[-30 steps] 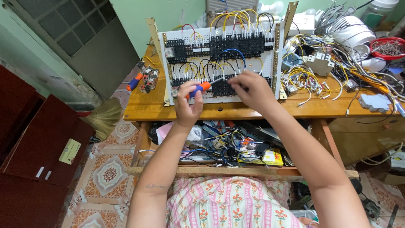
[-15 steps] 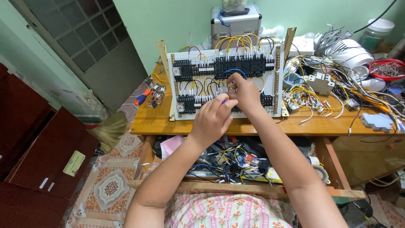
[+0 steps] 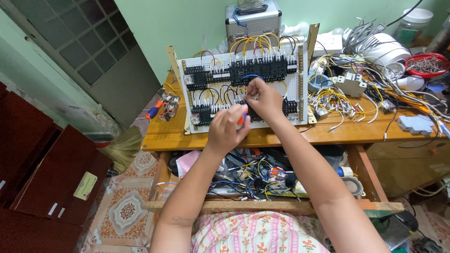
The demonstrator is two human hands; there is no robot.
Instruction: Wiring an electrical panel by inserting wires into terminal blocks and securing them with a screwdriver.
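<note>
A white perforated wiring panel stands tilted on the wooden table, carrying rows of black terminal blocks and relays with yellow, black, red and blue wires. My left hand grips a screwdriver with an orange and blue handle, its tip hidden at the panel's lower row. My right hand pinches a blue wire that loops up from the panel's middle. Both hands nearly touch in front of the lower terminal row.
An open drawer below the table holds tangled wires and parts. Loose wires, relays and a red bowl crowd the table's right side. A second screwdriver lies at the left. A silver case stands behind the panel. A broom leans on the floor at the left.
My hands have shifted up and closer together at the panel's middle. The left hand brought the screwdriver right, toward the right hand. The view has moved nearer.
</note>
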